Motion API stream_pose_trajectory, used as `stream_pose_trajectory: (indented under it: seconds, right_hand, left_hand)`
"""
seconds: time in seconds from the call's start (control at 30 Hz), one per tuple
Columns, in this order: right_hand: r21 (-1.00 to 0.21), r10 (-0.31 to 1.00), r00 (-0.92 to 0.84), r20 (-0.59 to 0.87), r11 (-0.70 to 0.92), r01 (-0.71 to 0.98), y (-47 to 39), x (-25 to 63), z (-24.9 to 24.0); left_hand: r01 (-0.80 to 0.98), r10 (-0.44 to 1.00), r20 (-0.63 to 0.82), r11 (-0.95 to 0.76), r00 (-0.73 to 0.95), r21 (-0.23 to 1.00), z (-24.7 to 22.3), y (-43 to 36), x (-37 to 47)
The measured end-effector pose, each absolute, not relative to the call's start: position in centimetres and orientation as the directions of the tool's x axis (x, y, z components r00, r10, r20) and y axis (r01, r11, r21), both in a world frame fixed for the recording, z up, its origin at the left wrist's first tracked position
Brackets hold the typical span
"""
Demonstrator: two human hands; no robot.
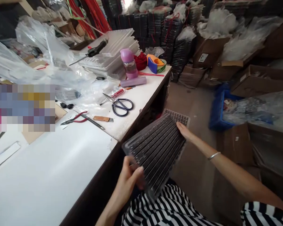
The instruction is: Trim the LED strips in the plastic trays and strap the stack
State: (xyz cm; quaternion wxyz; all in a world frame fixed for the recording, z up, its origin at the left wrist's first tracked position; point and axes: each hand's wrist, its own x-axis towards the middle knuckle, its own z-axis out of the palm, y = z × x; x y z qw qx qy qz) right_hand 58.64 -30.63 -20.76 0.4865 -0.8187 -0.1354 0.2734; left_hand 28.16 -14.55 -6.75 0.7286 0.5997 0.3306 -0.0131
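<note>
A dark ribbed plastic tray (155,153), with rows of slots and a clear rim, is held tilted over my lap, off the table's front edge. My left hand (132,172) grips its near left edge, thumb on top and fingers hidden beneath. My right hand (182,130) holds the far right edge, with the thumb side showing. Behind the tray's far end, another gridded tray (182,118) shows in part; whether it touches the first one I cannot tell.
On the white table (85,169) lie scissors (121,105), red-handled pliers (76,118), a cutter (102,119), a pink bottle (129,64) and a tape dispenser (155,64). Clear trays (108,59) are stacked behind. A blue crate (217,110) and cardboard boxes (238,147) stand right on the floor.
</note>
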Motion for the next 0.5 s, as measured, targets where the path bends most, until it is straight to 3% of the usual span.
stream_pose_trajectory:
  seconds: [0.07,0.23,0.4,0.5]
  right_hand:
    - [-0.791,0.45,0.831,-0.327,-0.612,0.019,-31.7,63.7,-20.7]
    - [-0.476,0.389,0.852,-0.351,-0.857,0.196,-29.8,72.2,-21.0]
    - [-0.121,0.379,0.881,-0.282,-0.925,0.359,-27.1,72.7,-24.0]
    - [0.024,0.429,0.867,-0.253,-0.893,0.449,-27.2,72.6,-25.3]
  left_hand:
    - [0.439,0.291,-0.606,0.474,0.74,0.764,-12.0,-16.1,31.3]
    - [0.451,0.216,-0.727,0.659,0.652,0.601,-22.1,-20.1,37.7]
    - [0.387,0.222,-0.794,0.779,0.566,0.494,-25.2,-22.1,40.5]
    - [0.358,0.239,-0.818,0.809,0.524,0.466,-25.9,-21.3,40.6]
